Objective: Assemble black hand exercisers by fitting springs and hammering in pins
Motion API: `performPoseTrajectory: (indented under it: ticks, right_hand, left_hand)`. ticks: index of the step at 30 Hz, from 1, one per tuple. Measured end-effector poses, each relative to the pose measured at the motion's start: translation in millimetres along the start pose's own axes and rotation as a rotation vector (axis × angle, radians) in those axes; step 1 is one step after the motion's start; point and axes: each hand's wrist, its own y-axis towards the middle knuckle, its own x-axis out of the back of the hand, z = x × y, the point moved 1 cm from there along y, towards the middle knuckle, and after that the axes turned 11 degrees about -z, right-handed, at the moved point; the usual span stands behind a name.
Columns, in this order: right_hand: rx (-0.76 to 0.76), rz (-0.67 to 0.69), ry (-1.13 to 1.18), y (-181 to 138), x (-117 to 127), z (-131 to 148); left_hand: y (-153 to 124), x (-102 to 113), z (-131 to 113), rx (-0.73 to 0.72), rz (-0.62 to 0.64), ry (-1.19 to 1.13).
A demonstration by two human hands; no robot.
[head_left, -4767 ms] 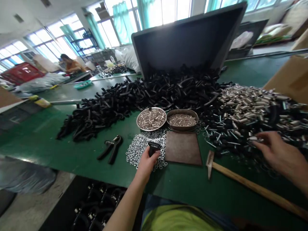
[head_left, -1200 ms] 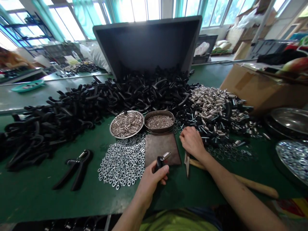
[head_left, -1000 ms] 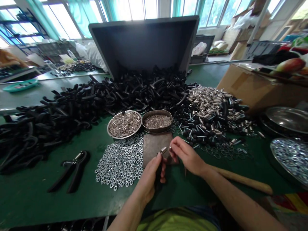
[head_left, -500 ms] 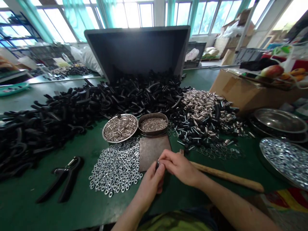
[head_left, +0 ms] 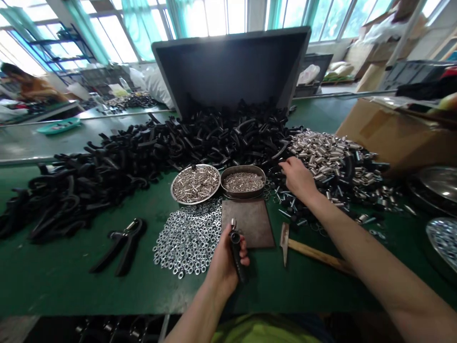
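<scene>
My left hand (head_left: pixel 225 263) is closed round a black handle piece (head_left: pixel 236 252) with a small metal spring end at its top, held upright at the near edge of a brown metal plate (head_left: pixel 252 223). My right hand (head_left: pixel 298 177) is stretched out to the right, over the black bolts (head_left: pixel 285 202) lying between the round dish of small metal parts (head_left: pixel 243 181) and the heap of silver springs (head_left: pixel 330 157). Its fingers are curled down onto the bolts; what they hold, if anything, is hidden.
A big pile of black handles (head_left: pixel 143 152) spills from a tipped grey bin (head_left: pixel 232 66). Nearby are a dish of metal pins (head_left: pixel 194 183), a spread of nuts (head_left: pixel 185 238), an assembled hand gripper (head_left: pixel 119 245), a hammer (head_left: pixel 314 252) and a cardboard box (head_left: pixel 392 133). Another person (head_left: pixel 28 85) sits far left.
My right hand has left the handle piece and reached out right to the bolts. My left hand still holds the handle piece, now with the spring seated on top.
</scene>
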Motion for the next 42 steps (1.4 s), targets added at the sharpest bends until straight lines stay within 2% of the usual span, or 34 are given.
performPoseTrajectory:
  ticks: [3, 5, 7, 10, 14, 18, 20, 23, 25, 28, 29, 30, 33, 34, 38, 39, 41, 42]
  right_hand:
    - [0.07, -0.042, 0.304, -34, 29, 26]
    - [0.11, 0.003, 0.57, -60, 46, 48]
    - [0.149, 0.014, 0.708, -84, 58, 70]
    - [0.237, -0.036, 0.734, -108, 59, 97]
    - [0.332, -0.193, 0.647, -122, 44, 116]
    - [0.305, -0.268, 0.621, -125, 36, 119]
    - [0.341, -0.29, 0.633, -125, 36, 118]
    - [0.341, -0.235, 0.68, -126, 37, 116]
    - [0.169, -0.057, 0.755, -125, 34, 114]
    - [-0.199, 0.35, 0.902, -125, 28, 112]
    - [-0.26, 0.409, 0.921, -126, 27, 112]
    - [-0.261, 0.39, 0.918, -126, 28, 112]
    - [-0.05, 0.11, 0.825, -126, 31, 113]
    - [-0.025, 0.078, 0.811, -126, 32, 114]
    - [-0.182, 0.32, 0.826, -125, 31, 113]
    - [-0.156, 0.309, 0.804, -125, 32, 112]
    - [-0.033, 0.188, 0.787, -124, 32, 113]
    - [-0.02, 0.152, 0.819, -124, 32, 114]
  left_hand:
    - [1, -3, -8, -0.002, 0.072, -0.134]
    - [1, -5, -9, -0.012, 0.107, -0.168]
    - [-1, -8, -7, -0.027, 0.124, -0.179]
    - [-4, -12, 0, -0.053, 0.102, -0.193]
    - [-8, -13, 6, -0.139, 0.035, -0.249]
    - [-10, -10, 4, -0.297, 0.077, -0.2]
    - [-12, -9, 4, -0.377, 0.091, -0.179]
    - [-13, -8, 6, -0.447, 0.076, -0.136]
    - [-13, -7, 9, -0.499, 0.058, -0.056]
    - [-13, -6, 11, -0.553, 0.06, 0.07]
    - [-12, -6, 10, -0.557, 0.061, 0.09]
    - [-12, -5, 9, -0.565, 0.053, 0.093]
    - [-11, -4, 5, -0.627, -0.002, 0.076]
    - [-11, -4, 4, -0.648, -0.015, 0.082]
    - [-8, -2, 1, -0.652, -0.02, 0.147]
    - [-8, -1, 0, -0.665, -0.034, 0.156]
    - [-8, 0, -2, -0.705, -0.056, 0.207]
    - [-9, 0, -3, -0.722, -0.059, 0.252]
